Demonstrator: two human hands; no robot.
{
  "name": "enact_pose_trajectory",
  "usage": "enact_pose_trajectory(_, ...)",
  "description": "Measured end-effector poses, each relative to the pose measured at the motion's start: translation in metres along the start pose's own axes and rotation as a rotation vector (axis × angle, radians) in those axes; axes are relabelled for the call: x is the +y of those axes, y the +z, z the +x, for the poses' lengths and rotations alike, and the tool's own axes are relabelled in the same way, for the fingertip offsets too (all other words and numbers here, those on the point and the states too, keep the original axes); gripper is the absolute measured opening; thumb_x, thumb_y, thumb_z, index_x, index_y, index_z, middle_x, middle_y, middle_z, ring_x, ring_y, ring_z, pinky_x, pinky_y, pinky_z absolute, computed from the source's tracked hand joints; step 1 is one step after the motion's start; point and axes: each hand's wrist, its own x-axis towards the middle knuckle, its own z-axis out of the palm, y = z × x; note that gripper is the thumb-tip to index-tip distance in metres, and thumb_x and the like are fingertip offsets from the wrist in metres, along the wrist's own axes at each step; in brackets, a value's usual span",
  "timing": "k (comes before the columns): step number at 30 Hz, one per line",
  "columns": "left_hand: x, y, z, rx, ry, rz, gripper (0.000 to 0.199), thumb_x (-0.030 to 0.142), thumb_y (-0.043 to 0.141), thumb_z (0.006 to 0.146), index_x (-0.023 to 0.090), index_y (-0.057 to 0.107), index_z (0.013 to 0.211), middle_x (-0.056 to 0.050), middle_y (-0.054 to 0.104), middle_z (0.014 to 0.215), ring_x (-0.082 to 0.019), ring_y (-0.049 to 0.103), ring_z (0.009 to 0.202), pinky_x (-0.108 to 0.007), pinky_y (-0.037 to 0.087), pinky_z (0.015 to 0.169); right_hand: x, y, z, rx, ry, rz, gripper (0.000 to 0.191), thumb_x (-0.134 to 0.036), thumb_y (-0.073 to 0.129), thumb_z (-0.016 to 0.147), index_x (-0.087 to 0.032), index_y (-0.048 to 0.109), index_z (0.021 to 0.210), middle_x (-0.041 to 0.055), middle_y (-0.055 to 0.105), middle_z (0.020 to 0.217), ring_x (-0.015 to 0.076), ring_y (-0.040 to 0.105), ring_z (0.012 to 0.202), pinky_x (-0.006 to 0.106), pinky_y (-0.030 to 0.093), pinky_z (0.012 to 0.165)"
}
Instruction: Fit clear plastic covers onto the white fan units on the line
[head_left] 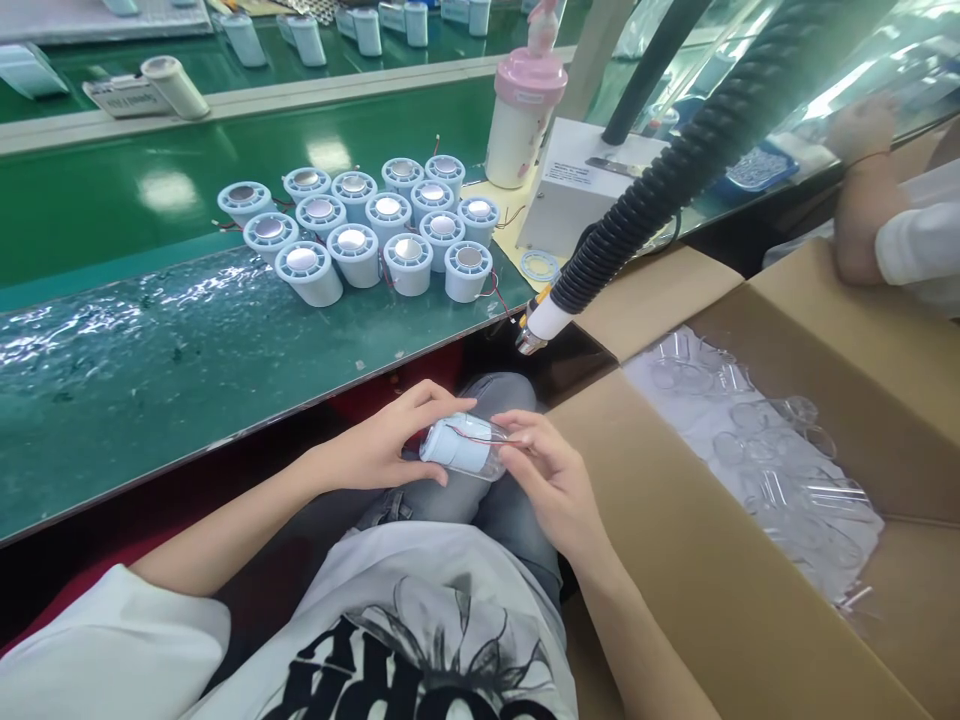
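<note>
Over my lap, a light blue cylindrical part point(459, 446) sits inside a clear plastic cup point(491, 462), lying on its side. My left hand point(397, 440) grips the blue end between thumb and fingers. At the clear end, my right hand point(544, 470) holds the cup, its fingertips by the red and black wires point(480, 438) that run along the part. Several similar light blue parts with silver discs point(351, 255) stand grouped on the green bench point(225, 340), some with thin wires.
A black corrugated hose point(637, 200) with a metal nozzle hangs at the bench edge. A cardboard box point(675, 560) of clear cups point(780, 470) is at my right. A pink-lidded bottle point(525, 110) stands behind. Another person's arm point(862, 210) is at the upper right.
</note>
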Motion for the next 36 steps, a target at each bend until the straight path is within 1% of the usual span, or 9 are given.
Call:
enact_pose_trajectory(4,-0.005,0.005,-0.001,-0.031,-0.033,-0.069,0.068,0.035,0.076,0.075,0.026,0.048,0.136,-0.016,0.041,0.143,-0.032,0.042,0.132,-0.045,0.044,0.104,0.005,0.001,0.006,0.045,0.189,0.272,0.024,-0.035,0.066,0.082,-0.02,0.063,0.064,0.0061,0.069,0.097,0.0222,0.063,0.099,0.034,0.054,0.081)
enact_pose_trajectory(7,0.0,0.008,-0.001,-0.06,-0.128,-0.262,0.068,0.031,0.074,0.076,0.025,0.047,0.138,-0.015,0.049,0.139,-0.029,0.051,0.125,-0.04,0.052,0.096,0.007,-0.002,0.009,0.039,0.261,0.378,0.029,-0.04,0.065,0.082,-0.02,0.063,0.061,0.007,0.071,0.098,0.0248,0.066,0.097,0.036,0.058,0.072)
enact_pose_trajectory(10,0.007,0.012,-0.002,-0.003,-0.255,-0.494,0.064,0.026,0.074,0.077,0.023,0.048,0.136,-0.012,0.055,0.132,-0.023,0.06,0.113,-0.034,0.055,0.091,0.007,-0.007,0.008,-0.091,0.071,0.211,0.014,-0.036,0.075,0.076,-0.023,0.072,0.081,0.0081,0.068,0.12,0.0281,0.063,0.112,0.041,0.057,0.085)
enact_pose_trajectory(13,0.012,0.016,-0.005,0.043,-0.355,-0.727,0.064,0.024,0.074,0.077,0.024,0.048,0.135,-0.011,0.059,0.128,-0.019,0.063,0.104,-0.03,0.055,0.085,0.006,-0.013,0.005,-0.198,-0.2,-0.127,0.043,-0.023,0.082,0.069,-0.027,0.068,0.11,0.0084,0.062,0.133,0.0275,0.055,0.125,0.044,0.047,0.104)
enact_pose_trajectory(19,0.018,0.015,-0.008,0.045,-0.427,-0.911,0.065,0.02,0.076,0.075,0.027,0.05,0.134,-0.008,0.062,0.123,-0.014,0.065,0.094,-0.019,0.053,0.075,0.005,-0.018,0.0,-0.212,-0.332,-0.262,0.046,-0.021,0.078,0.075,-0.026,0.058,0.116,0.0095,0.064,0.128,0.0254,0.059,0.121,0.041,0.052,0.1)
enact_pose_trajectory(25,0.019,0.012,-0.01,0.042,-0.393,-0.767,0.065,0.026,0.074,0.077,0.027,0.048,0.136,-0.009,0.065,0.12,-0.017,0.067,0.09,-0.023,0.055,0.072,-0.002,-0.015,0.0,-0.173,-0.446,-0.358,0.043,-0.02,0.078,0.075,-0.027,0.057,0.112,0.0083,0.066,0.124,0.0248,0.062,0.117,0.04,0.051,0.101)
enact_pose_trajectory(28,0.018,0.009,-0.01,0.041,-0.264,-0.567,0.07,0.026,0.077,0.074,0.026,0.048,0.138,-0.013,0.057,0.134,-0.025,0.062,0.111,-0.033,0.055,0.087,-0.002,-0.017,0.0,-0.19,-0.374,-0.329,0.046,-0.024,0.08,0.073,-0.027,0.058,0.112,0.0078,0.067,0.123,0.0255,0.062,0.116,0.04,0.051,0.101)
enact_pose_trajectory(31,0.016,0.006,-0.011,0.04,-0.075,-0.349,0.075,0.025,0.08,0.07,0.027,0.049,0.138,-0.013,0.048,0.144,-0.03,0.046,0.133,-0.043,0.044,0.106,-0.003,-0.02,-0.001,-0.234,-0.25,-0.269,0.051,-0.029,0.083,0.069,-0.026,0.058,0.113,0.0069,0.068,0.12,0.0255,0.064,0.114,0.039,0.054,0.097)
enact_pose_trajectory(36,0.017,0.002,-0.011,0.006,0.036,-0.245,0.08,0.02,0.08,0.07,0.029,0.045,0.141,-0.011,0.048,0.146,-0.027,0.046,0.134,-0.043,0.036,0.113,-0.008,-0.023,-0.001,-0.276,-0.122,-0.121,0.051,-0.024,0.085,0.067,-0.028,0.06,0.111,0.0024,0.069,0.116,0.0226,0.063,0.114,0.034,0.055,0.096)
